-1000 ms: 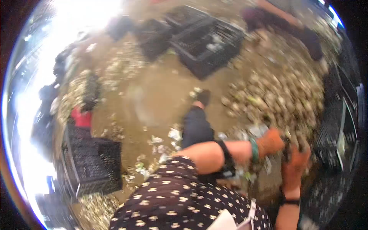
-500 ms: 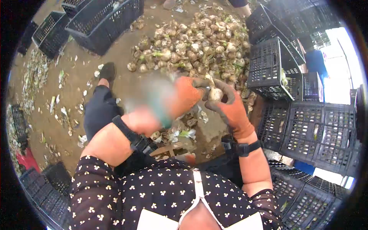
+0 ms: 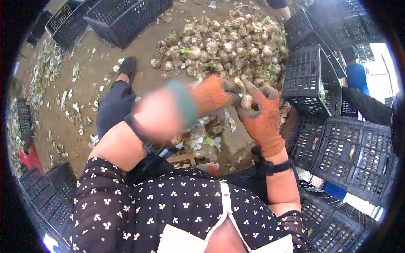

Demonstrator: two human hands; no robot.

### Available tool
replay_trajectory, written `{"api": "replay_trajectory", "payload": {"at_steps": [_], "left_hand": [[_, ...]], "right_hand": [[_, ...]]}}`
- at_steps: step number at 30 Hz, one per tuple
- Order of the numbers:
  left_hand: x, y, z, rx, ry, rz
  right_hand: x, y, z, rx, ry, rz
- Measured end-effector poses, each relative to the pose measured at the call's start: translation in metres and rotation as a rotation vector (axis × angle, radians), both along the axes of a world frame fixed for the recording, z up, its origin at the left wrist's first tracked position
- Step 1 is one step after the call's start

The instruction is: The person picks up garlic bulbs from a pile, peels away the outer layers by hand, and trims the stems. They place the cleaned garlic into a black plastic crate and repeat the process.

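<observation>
Right hand [image 3: 264,120] re-angled since earlier frame, fingers around pale bulb [image 3: 247,102]; left hand [image 3: 211,95] curled beside it, grasp unclear.

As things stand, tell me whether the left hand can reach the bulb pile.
Probably yes: the bulb pile lies just beyond the left hand, with nothing visible blocking the way.

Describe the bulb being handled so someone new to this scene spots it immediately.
Find the big heap of pale, dirt-smudged bulbs near the top of the view, just right of centre. Directly below its near edge, the orange-gloved left hand and right hand come together. The bulb is in the right hand's curl, set apart by being held, not lying heaped.
</observation>
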State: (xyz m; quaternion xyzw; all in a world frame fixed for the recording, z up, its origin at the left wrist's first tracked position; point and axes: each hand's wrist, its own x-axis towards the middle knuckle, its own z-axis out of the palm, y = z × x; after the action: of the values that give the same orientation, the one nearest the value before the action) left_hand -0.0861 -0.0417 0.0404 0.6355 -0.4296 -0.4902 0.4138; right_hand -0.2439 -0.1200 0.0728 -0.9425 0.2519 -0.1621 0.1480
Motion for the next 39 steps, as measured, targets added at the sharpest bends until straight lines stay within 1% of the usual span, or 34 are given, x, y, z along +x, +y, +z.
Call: {"api": "replay_trajectory", "payload": {"at_steps": [2,3,4,5,6,7,9,10,12,14,15,16,17,18,19,20,21,22,23,24,25,26,27,28,30,31,32,33,34,35,36,37,38,39], "left_hand": [[0.001,0.002,-0.002,-0.170,-0.179,-0.070],[-0.002,0.001,-0.004,-0.164,-0.179,-0.068],[-0.007,-0.002,-0.007,-0.050,-0.105,0.034],[-0.011,-0.005,-0.009,0.063,-0.030,0.134],[-0.012,-0.006,-0.013,0.068,-0.031,0.134],[-0.013,-0.008,-0.016,0.062,-0.074,0.143],[-0.012,-0.009,-0.016,0.049,-0.116,0.151],[-0.011,-0.007,-0.015,0.008,-0.061,0.150],[-0.003,-0.004,-0.005,-0.039,-0.006,0.146],[0.010,0.002,0.010,0.085,0.139,-0.019],[0.007,0.003,0.009,-0.008,0.209,0.019],[0.008,0.003,0.009,-0.003,0.206,0.018],[0.009,0.003,0.010,0.034,0.234,-0.025],[0.010,0.004,0.013,0.073,0.264,-0.068],[0.008,0.002,0.006,0.079,0.263,-0.070],[0.005,-0.002,-0.006,0.086,0.133,-0.024],[0.003,-0.003,-0.005,0.091,0.004,0.023],[0.004,-0.002,-0.004,0.091,0.005,0.021],[0.004,0.000,-0.002,0.044,-0.060,0.014],[0.003,0.000,0.002,-0.006,-0.123,0.008],[0.000,0.000,0.001,-0.011,-0.122,0.006],[-0.004,0.000,-0.003,-0.099,0.046,0.061],[-0.005,0.001,-0.002,-0.183,0.213,0.116],[-0.003,0.001,0.000,-0.177,0.209,0.112],[0.005,0.001,0.009,-0.002,0.221,-0.039],[0.007,0.004,0.023,0.036,0.297,-0.043],[0.008,0.004,0.024,0.040,0.294,-0.056],[0.007,0.004,0.025,0.019,0.203,-0.065],[0.007,0.002,0.025,-0.005,0.111,-0.071],[-0.003,-0.001,0.008,-0.337,0.095,0.048],[-0.009,-0.003,0.005,-0.336,0.090,0.038],[-0.015,-0.003,0.003,-0.367,-0.262,0.116],[-0.021,-0.003,0.001,-0.392,-0.614,0.194],[-0.027,-0.004,-0.004,-0.473,-0.671,0.180]], "right_hand": [[0.001,0.003,0.002,-0.038,0.034,0.026],[0.002,0.002,-0.003,-0.087,0.046,0.017],[0.002,0.005,-0.004,-0.081,0.045,0.019],[0.004,0.008,-0.004,-0.140,0.072,-0.002],[0.004,0.010,-0.004,-0.199,0.101,-0.023],[0.004,0.008,-0.005,-0.196,0.099,-0.026],[0.002,-0.004,-0.008,0.210,-0.068,0.006],[-0.002,-0.009,-0.012,0.206,-0.068,0.006],[-0.009,-0.021,-0.022,1.033,-0.326,-0.151],[-0.011,-0.021,-0.015,1.081,-0.349,-0.153],[-0.011,-0.019,-0.008,1.069,-0.297,-0.157],[-0.011,-0.018,-0.006,1.056,-0.247,-0.161],[-0.012,-0.019,-0.009,1.061,-0.252,-0.161],[-0.014,-0.019,-0.013,0.886,-0.214,-0.094],[-0.015,-0.019,-0.016,0.711,-0.174,-0.028],[-0.016,-0.017,-0.017,0.713,-0.175,-0.031],[-0.016,-0.016,-0.015,0.749,-0.177,-0.049],[-0.016,-0.016,-0.013,0.782,-0.179,-0.068],[-0.016,-0.015,-0.006,0.781,-0.179,-0.071],[-0.016,-0.016,0.005,1.095,-0.229,-0.136],[-0.016,-0.017,0.011,1.408,-0.280,-0.201],[-0.017,-0.018,0.011,1.406,-0.282,-0.203],[-0.016,-0.018,0.009,1.343,-0.256,-0.140],[-0.015,-0.017,0.007,1.283,-0.234,-0.078],[-0.009,-0.015,0.008,1.280,-0.197,-0.058],[-0.004,-0.014,0.013,1.462,-0.234,-0.031],[-0.003,-0.013,0.016,1.640,-0.273,-0.004],[-0.011,-0.016,0.014,0.852,-0.238,0.392],[-0.012,-0.016,0.008,0.849,-0.244,0.384],[-0.007,-0.014,0.002,1.378,-0.450,0.080],[0.001,-0.011,-0.001,1.885,-0.656,-0.268],[0.008,-0.007,-0.003,1.955,-0.870,-0.363],[0.010,-0.008,-0.008,1.957,-0.877,-0.365],[0.010,-0.009,-0.016,1.755,-0.843,-0.322]]}}
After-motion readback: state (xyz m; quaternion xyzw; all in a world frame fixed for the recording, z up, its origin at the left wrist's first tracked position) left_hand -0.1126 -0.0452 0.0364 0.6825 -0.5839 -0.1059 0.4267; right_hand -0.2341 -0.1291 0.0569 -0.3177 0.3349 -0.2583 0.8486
